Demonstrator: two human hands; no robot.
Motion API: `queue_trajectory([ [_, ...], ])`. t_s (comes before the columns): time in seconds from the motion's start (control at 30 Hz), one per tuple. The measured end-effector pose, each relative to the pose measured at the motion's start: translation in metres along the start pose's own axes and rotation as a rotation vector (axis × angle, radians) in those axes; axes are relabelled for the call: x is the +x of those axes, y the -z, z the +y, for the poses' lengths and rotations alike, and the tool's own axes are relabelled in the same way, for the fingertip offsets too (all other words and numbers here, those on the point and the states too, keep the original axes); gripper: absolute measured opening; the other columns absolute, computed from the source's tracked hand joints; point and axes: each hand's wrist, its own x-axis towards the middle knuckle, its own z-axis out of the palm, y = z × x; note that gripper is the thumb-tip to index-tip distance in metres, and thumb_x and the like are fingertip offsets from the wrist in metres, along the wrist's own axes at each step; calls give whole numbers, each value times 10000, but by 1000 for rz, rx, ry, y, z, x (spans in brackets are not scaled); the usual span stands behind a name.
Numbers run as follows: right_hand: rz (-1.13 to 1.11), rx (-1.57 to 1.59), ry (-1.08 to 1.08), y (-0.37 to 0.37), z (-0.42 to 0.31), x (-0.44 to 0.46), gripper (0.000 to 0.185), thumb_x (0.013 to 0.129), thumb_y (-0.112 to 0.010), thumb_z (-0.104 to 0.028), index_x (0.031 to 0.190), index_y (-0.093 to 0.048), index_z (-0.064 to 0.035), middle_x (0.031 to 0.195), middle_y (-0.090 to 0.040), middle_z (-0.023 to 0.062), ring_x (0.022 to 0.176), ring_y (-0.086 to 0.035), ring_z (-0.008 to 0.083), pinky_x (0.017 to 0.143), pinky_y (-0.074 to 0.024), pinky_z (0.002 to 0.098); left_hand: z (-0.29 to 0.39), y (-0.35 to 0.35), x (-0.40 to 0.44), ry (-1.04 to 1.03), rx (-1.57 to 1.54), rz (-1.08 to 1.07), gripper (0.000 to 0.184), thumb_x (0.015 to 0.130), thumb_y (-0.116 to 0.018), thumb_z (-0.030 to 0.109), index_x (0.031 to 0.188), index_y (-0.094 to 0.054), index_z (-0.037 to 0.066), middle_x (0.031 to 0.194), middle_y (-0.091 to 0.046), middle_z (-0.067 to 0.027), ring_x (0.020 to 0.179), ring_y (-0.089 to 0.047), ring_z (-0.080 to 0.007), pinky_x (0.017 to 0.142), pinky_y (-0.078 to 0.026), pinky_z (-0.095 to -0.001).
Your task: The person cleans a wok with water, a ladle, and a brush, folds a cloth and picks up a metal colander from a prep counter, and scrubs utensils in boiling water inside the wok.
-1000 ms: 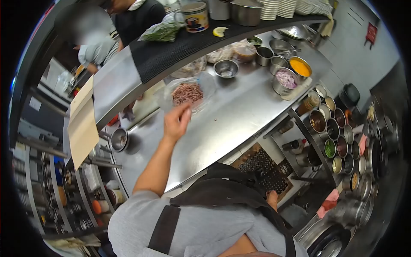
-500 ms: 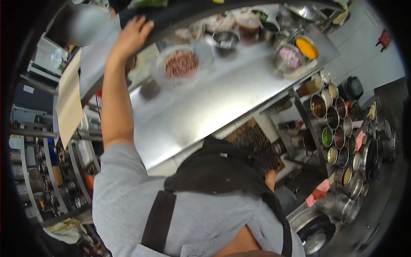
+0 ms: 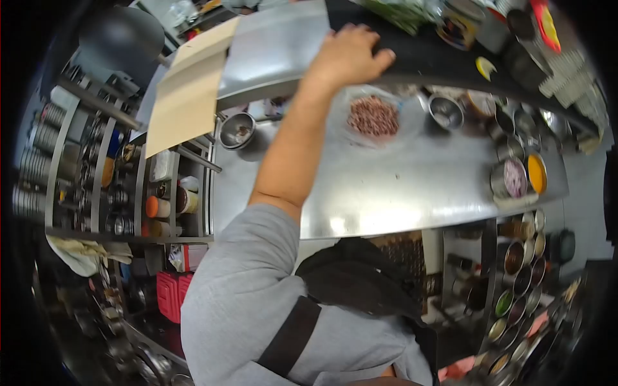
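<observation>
My left hand [image 3: 353,55] reaches forward over the raised shelf, palm down on or just above its dark surface [image 3: 418,63]. The fingers are spread a little and I see nothing in them. To its left lies a bare metal sheet or panel [image 3: 277,45] on the same shelf. Below the hand, on the steel counter [image 3: 386,193], reddish chopped meat [image 3: 373,117] rests in a clear plastic bag. A metal bowl [image 3: 446,112] stands to the right of the meat. My right hand is out of sight, below or behind the apron [image 3: 360,276].
Green leafy vegetables [image 3: 405,14] and a labelled can [image 3: 459,26] sit on the shelf. A cardboard sheet [image 3: 190,90] hangs at its left end. Containers of chopped onion [image 3: 514,179] and orange sauce [image 3: 536,174] stand at the counter's right. Another bowl [image 3: 237,131] is at left.
The view has swung left, so the counter and shelf appear further right. My left hand stays at the shelf, fingers still spread. My right hand, partly seen before, has left the view.
</observation>
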Motion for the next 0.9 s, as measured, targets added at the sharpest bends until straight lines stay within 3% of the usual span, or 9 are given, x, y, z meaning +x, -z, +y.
queue_trajectory([
  [0.03,15,4,-5,13,-13,3,288,720,-663,-186,849,-592,62,824,-607,236,822,-580,417,704,-455,482,2,2,-3,1,8,8,546,820,-492,456,1121,-594,12,1226,-531,-172,1202,-443,-310,991,-325,-499],
  [0.47,108,10,-51,56,-59,31,286,708,-666,-182,865,-588,45,836,-603,222,827,-573,414,707,-455,477,9,8,-7,62,-8,-24,548,832,-512,433,1179,-561,11,1302,-478,-169,1261,-388,-323,1042,-274,-485],
  [0.67,126,-25,-16,23,-15,27,287,702,-667,-180,872,-586,36,841,-601,216,830,-569,413,708,-456,475,9,8,-6,73,-14,-38,550,833,-513,433,1182,-559,12,1311,-471,-168,1273,-373,-320,1046,-266,-486],
  [0.8,243,-94,121,-37,63,40,287,699,-668,-178,877,-584,31,845,-600,212,832,-567,412,709,-456,474,9,8,-6,49,-45,-2,541,824,-519,428,1167,-568,11,1293,-480,-187,1238,-402,-364,1032,-277,-506],
  [0.83,331,-119,169,-21,44,25,288,698,-668,-178,878,-584,29,846,-599,211,832,-566,412,709,-456,473,5,7,-4,30,-57,-26,541,824,-519,428,1167,-568,11,1293,-480,-187,1238,-402,-364,1032,-277,-506],
  [0.87,353,-156,164,7,31,11,340,703,-673,-178,987,-578,-18,890,-600,181,844,-564,400,716,-458,445,1,5,-1,31,-64,-9,538,825,-519,434,1155,-578,14,1277,-496,-185,1226,-417,-357,1030,-289,-484],
  [0.9,216,-57,80,44,-7,3,401,741,-657,-232,1038,-563,22,979,-587,231,909,-564,403,750,-460,447,1,1,-1,27,-79,-4,534,825,-519,440,1143,-587,16,1260,-512,-184,1214,-432,-350,1028,-301,-463],
])
